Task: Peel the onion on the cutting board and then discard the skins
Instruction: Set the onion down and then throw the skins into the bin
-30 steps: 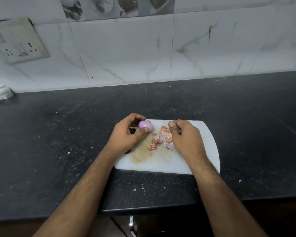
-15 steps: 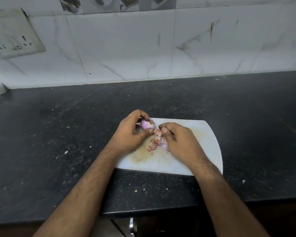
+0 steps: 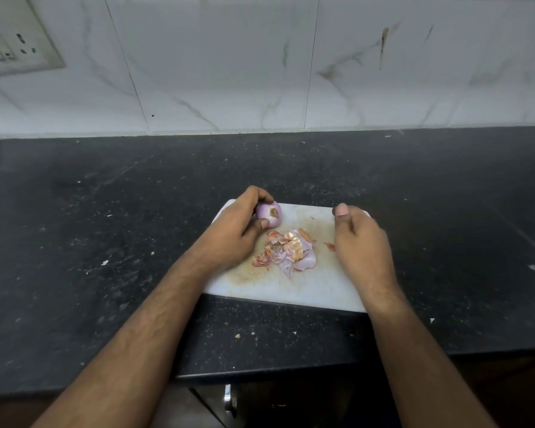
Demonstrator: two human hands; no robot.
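Note:
A small peeled purple onion (image 3: 270, 214) with its brown root end facing me is gripped by my left hand (image 3: 237, 230) over the far left corner of the white cutting board (image 3: 315, 288). A heap of orange and pale purple skins (image 3: 288, 250) lies on the board's middle, between my hands. My right hand (image 3: 360, 242) hovers over the board's right side, fingers loosely curled, thumb up, holding nothing that I can see. A small skin scrap (image 3: 329, 246) lies just left of that hand.
The board sits on a black speckled counter (image 3: 105, 242) dotted with crumbs. A white marble-tiled wall (image 3: 229, 72) stands behind, with a switch socket plate (image 3: 13, 47) at the upper left. The counter's front edge runs below my forearms, with a cabinet handle (image 3: 227, 396) under it.
My right hand has pulled away to the right from the onion and skins, uncovering the heap. My left hand still holds the onion, turned so the root end faces me.

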